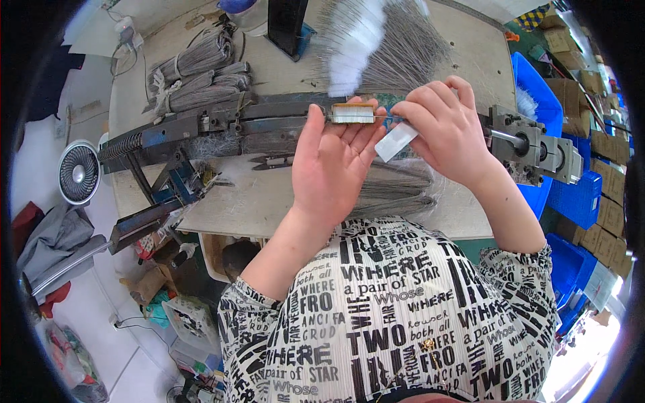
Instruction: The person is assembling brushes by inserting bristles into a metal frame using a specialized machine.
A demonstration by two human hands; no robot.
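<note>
My left hand (330,164) is turned palm up, its fingers stretched out and thumb apart. Across its fingertips lies a small block-shaped brush (353,115) with white bristles and a brownish upper edge. From the brush's right end a thin wire-like stem runs to my right hand (447,131), whose thumb and fingers are pinched at a small blue part. A flat white strip (396,142) juts out beneath the right fingers; how it is held cannot be made out. Behind both hands stands a long dark metal machine bar (282,107).
Tied bundles of grey wire (195,67) lie at the back left. Loose wires (416,50) with white bristle material (356,43) spread at the back middle. More wire (396,191) lies before my body. A metal clamp (531,144) and blue bin (537,87) stand right; a fan (79,172) left.
</note>
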